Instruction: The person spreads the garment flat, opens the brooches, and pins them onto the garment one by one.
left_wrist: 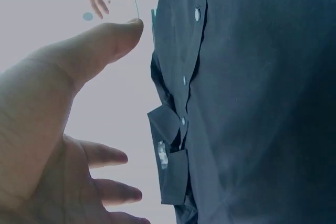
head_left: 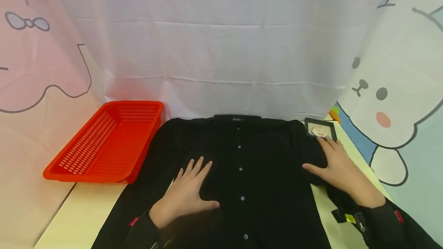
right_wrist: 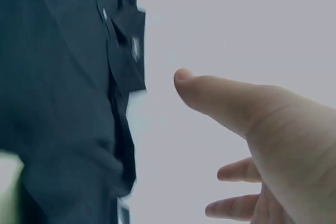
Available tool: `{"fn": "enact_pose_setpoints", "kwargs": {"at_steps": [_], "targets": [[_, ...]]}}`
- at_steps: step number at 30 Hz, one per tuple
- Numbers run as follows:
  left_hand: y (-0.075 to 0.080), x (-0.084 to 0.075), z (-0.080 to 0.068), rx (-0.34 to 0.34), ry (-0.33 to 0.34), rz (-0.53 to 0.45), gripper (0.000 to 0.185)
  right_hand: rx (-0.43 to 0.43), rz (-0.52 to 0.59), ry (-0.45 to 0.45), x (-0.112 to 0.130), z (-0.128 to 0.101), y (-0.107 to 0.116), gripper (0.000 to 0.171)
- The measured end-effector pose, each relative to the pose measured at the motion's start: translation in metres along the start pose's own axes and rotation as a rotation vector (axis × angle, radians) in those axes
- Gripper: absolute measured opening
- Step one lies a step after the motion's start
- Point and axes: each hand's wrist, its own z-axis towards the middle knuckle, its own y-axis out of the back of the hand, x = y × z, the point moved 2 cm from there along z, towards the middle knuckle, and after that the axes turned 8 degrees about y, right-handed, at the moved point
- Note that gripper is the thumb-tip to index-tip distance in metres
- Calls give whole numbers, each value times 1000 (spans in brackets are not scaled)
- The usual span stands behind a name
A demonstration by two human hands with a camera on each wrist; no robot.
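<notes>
A black button-up shirt (head_left: 270, 180) lies spread front side up, its collar (head_left: 238, 118) at the far end and a row of pale buttons down the middle. Above its left half is my left hand (head_left: 188, 197), fingers spread and straight, holding nothing. My right hand (head_left: 337, 164) is over the shirt's right sleeve area, fingers extended and thumb out to the side. In the head view its fingertips overlap the near edge of a small dark-framed picture (head_left: 320, 130). Both wrist views show the hands with bare palms beside the shirt front (left_wrist: 252, 103).
A red plastic basket (head_left: 138, 137) stands left of the shirt, near its shoulder. Pale yellow tabletop (head_left: 86, 203) shows on both sides. A white curtain (head_left: 221, 49) hangs behind, with cartoon-printed cloth at left and right. Small orange and green objects (head_left: 334, 114) sit at the back right.
</notes>
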Motion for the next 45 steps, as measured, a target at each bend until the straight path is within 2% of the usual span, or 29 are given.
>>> {"fn": "enact_pose_setpoints", "kwargs": {"at_steps": [4,8,15,20,24,31,35,39,45], "targets": [[2,-4,6,-31,-6,23,116,-62,-25,1,-25,12,14,106],[3,-10,12,-49,-9,15,116,-90,-40,-8,-50,23,16,101],[-5,-31,19,14,-58,-48,115,-58,-34,-27,-94,43,3,87],[-9,-51,24,31,-112,-71,112,-64,-40,-45,-123,55,-11,71],[-9,-62,24,41,-129,-89,111,-63,-33,-78,-141,61,-21,61],[-12,-63,21,42,-124,-81,112,-136,-39,-40,-153,68,-32,34],[-16,-63,21,46,-146,-77,111,-171,-46,-7,-153,69,-33,17],[-18,-69,22,57,-222,-77,108,-193,-69,10,-152,71,-35,10],[-14,-81,27,39,-359,-61,102,-198,-83,51,-152,72,-35,8]]}}
